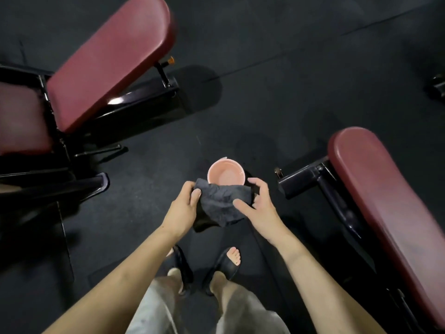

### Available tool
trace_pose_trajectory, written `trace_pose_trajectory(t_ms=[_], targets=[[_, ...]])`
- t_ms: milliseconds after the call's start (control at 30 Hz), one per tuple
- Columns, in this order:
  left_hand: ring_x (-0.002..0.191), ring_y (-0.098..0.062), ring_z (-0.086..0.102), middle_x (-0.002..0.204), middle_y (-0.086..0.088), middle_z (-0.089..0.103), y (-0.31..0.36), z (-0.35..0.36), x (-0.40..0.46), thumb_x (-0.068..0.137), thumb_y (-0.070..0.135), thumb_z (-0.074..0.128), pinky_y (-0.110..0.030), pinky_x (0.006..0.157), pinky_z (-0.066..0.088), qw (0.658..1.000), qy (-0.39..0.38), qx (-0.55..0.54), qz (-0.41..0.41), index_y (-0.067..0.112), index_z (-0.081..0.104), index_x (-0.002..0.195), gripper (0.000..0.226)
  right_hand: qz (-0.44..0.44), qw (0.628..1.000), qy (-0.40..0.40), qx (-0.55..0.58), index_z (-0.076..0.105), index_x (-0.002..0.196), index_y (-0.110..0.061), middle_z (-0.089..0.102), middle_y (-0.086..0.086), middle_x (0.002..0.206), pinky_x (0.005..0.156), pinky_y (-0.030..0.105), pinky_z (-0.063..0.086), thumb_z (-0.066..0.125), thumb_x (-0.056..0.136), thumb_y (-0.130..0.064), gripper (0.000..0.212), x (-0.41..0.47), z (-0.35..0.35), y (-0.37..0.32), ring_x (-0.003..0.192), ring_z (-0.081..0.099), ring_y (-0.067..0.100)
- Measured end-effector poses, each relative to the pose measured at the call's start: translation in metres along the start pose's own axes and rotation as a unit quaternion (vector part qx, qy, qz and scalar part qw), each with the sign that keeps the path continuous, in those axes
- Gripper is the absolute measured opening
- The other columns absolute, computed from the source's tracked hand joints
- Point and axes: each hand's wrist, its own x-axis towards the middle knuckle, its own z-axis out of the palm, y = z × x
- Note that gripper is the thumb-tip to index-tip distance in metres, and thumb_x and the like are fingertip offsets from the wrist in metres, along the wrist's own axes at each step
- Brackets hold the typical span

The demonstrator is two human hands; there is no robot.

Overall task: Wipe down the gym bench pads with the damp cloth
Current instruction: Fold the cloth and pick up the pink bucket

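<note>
While the person stands on the dark rubber gym floor (pixel 265 92), both hands hold a crumpled dark grey cloth (pixel 220 203) in the air in front of the body. The left hand (pixel 184 206) grips the left edge of the cloth, with the thumb on top and the fingers curled under it. The right hand (pixel 257 206) holds the right side, the thumb pressing on the fabric and the other fingers bent around its upper corner. The cloth hangs between the two hands and partly covers the near rim of a round pink plastic bowl (pixel 226 174), which stands on the floor below. On the left is a bench with a long dark red padded backrest (pixel 108 61) on a black metal frame (pixel 134 97), tilted up. On the right, another dark red bench pad (pixel 395 213) runs toward the lower corner. Both pads are well apart from the cloth. The person wears light shorts (pixel 156 307) and black sandals (pixel 226 263).
</note>
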Motion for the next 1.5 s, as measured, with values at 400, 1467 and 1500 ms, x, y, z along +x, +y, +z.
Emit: trace_pose_trajectory(t_ms=[400, 1467, 1500], targets=[[0.108, -0.011, 0.068, 0.115, 0.003, 0.069, -0.160, 0.052, 0.181, 0.089, 0.019, 0.080, -0.027, 0.096, 0.053, 0.994, -0.095, -0.043, -0.032, 0.056, 0.046, 0.134, 0.067, -0.008, 0.996, 0.081, -0.031, 0.050, 0.124, -0.054, 0.040, -0.018, 0.140, 0.106, 0.023, 0.048, 0.077, 0.086, -0.006, 0.066, 0.167, 0.044, 0.168, 0.128, 0.051, 0.006], [0.071, -0.015, 0.051, 0.085, 0.002, 0.057, -0.362, 0.134, 0.495, 0.090, 0.046, 0.072, -0.030, 0.063, 0.043, 0.982, -0.082, 0.104, 0.132, 0.037, 0.047, 0.110, 0.033, -0.063, 0.925, 0.005, -0.375, 0.057, 0.090, -0.027, 0.064, -0.008, 0.082, 0.070, 0.033, 0.054, 0.063, 0.097, -0.039, 0.015, 0.442, 0.074, 0.357, 0.078, 0.062, 0.014], [0.071, -0.014, 0.052, 0.086, 0.002, 0.057, -0.360, 0.137, 0.500, 0.091, 0.043, 0.072, -0.029, 0.062, 0.043, 0.982, -0.073, 0.104, 0.137, 0.036, 0.047, 0.111, 0.032, -0.071, 0.922, 0.007, -0.380, 0.057, 0.092, -0.026, 0.063, -0.008, 0.080, 0.067, 0.030, 0.051, 0.063, 0.097, -0.038, 0.014, 0.446, 0.074, 0.357, 0.076, 0.061, 0.013]])
